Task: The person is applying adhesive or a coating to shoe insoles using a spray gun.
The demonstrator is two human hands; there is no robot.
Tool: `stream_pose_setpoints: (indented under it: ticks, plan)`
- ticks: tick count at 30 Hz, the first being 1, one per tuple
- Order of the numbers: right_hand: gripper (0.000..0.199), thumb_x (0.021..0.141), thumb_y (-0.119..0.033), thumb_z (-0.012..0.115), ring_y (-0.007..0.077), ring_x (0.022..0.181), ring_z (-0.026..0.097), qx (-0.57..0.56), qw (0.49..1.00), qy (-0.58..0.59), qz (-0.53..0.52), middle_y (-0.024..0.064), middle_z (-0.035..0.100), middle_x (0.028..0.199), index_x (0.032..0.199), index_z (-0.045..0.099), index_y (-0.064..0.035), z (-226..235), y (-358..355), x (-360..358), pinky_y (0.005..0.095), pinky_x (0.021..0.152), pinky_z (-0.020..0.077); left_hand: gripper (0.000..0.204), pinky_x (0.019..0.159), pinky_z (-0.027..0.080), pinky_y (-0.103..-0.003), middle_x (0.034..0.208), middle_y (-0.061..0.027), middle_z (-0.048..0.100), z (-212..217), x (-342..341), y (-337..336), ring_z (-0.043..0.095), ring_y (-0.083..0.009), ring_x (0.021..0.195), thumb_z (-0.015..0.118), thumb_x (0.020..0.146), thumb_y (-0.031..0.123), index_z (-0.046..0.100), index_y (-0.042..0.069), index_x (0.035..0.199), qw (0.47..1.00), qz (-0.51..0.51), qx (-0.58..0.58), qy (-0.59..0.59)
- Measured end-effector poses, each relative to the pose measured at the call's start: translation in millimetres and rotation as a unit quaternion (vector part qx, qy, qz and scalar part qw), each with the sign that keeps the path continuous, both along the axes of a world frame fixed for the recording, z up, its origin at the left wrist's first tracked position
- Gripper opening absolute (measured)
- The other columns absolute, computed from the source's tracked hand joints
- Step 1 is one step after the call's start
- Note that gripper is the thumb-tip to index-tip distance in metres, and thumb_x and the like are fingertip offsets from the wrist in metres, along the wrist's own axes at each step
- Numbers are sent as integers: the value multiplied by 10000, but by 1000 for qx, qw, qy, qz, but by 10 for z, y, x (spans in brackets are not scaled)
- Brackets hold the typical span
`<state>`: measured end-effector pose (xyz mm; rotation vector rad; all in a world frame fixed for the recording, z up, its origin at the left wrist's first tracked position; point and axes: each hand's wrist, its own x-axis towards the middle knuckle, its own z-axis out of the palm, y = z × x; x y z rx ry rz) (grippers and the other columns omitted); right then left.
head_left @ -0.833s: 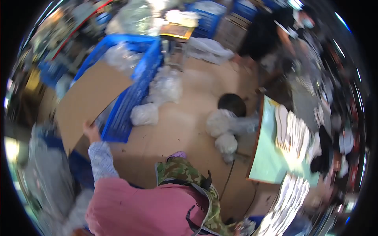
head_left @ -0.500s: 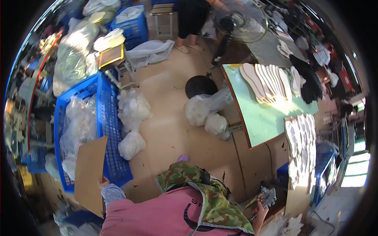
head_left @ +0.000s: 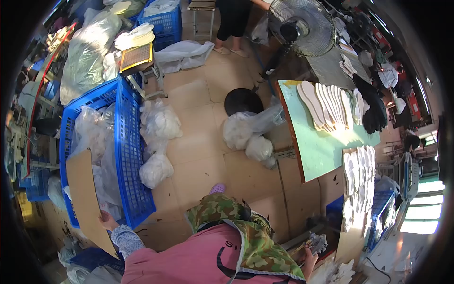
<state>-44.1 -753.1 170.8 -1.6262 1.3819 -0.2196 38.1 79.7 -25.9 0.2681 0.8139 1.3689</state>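
Note:
My left hand (head_left: 108, 221) is closed on the right edge of a stiff brown cardboard sheet (head_left: 85, 191). The sheet tilts over the near end of a blue plastic crate (head_left: 135, 180) holding clear plastic bags with whitish contents. At the lower right, my right hand (head_left: 309, 261) has its fingers curled beside a silver-grey metal-looking object (head_left: 317, 243). What those fingers grip is too small and dim to make out. Next to that hand stands a brown board (head_left: 348, 241) bearing rows of white sole-shaped pieces (head_left: 359, 189).
Cream insoles (head_left: 326, 106) lie fanned out on a green-topped table (head_left: 312, 156). Behind it stands a large fan (head_left: 302, 28) on a round black base (head_left: 243, 102). Stuffed plastic bags (head_left: 157, 170) rest on the tiled floor. Another person (head_left: 233, 23) stands at the back.
My left hand has moved left with the cardboard, which now shows narrower and leans further over the crate. The view has shifted slightly; my right hand stays by the metal-looking object.

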Motion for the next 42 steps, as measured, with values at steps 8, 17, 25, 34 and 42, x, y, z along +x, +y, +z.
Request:
stream_pose_setpoints:
  ticks: [8, 17, 25, 34, 42]
  plan:
    - [135, 814, -129, 631, 116, 362, 428, -7, 997, -7, 78, -10, 460, 508, 901, 645, -25, -64, -186, 387, 266, 353, 347, 395, 791, 548, -411, 1062, -188, 630, -316, 23, -359, 614, -317, 979, 525, 924, 318, 574, -33, 1098, 956, -57, -234, 169]
    - [104, 816, -37, 608, 87, 406, 442, 22, 999, -29, 35, 12, 532, 617, 907, 637, 6, 107, 122, 372, 244, 363, 341, 326, 564, 508, -317, 716, -8, 533, -609, 1508, -1016, 602, -176, 676, 486, 933, 433, 535, 119, 858, 888, -315, -61, 330]
    - [122, 838, -84, 634, 64, 437, 437, 28, 997, -63, -27, -5, 538, 634, 933, 646, -10, 299, 245, 179, 226, 381, 324, 372, 439, 470, -368, 515, 28, 389, -704, 3422, -3496, 513, -204, 412, 530, 928, 453, 448, 192, 676, 687, -675, 3, 269]
    - [194, 841, -99, 635, 58, 466, 453, 23, 986, -126, -110, -5, 554, 664, 996, 645, 18, 369, -184, -492, 214, 425, 345, 208, 583, 470, -290, 651, -18, 543, 734, 3376, -7298, 587, -148, 617, 518, 905, 233, 516, 101, 743, 380, -895, 195, 126]
    - [361, 908, -346, 578, 227, 576, 542, -59, 996, 62, 6, 124, 617, 708, 1093, 665, -49, 951, -832, -899, 386, 576, 437, 455, 779, 473, -368, 1064, -75, 563, 1001, 3514, -8760, 573, -209, 940, 592, 833, 102, 432, 107, 1259, 368, -916, 92, 128]
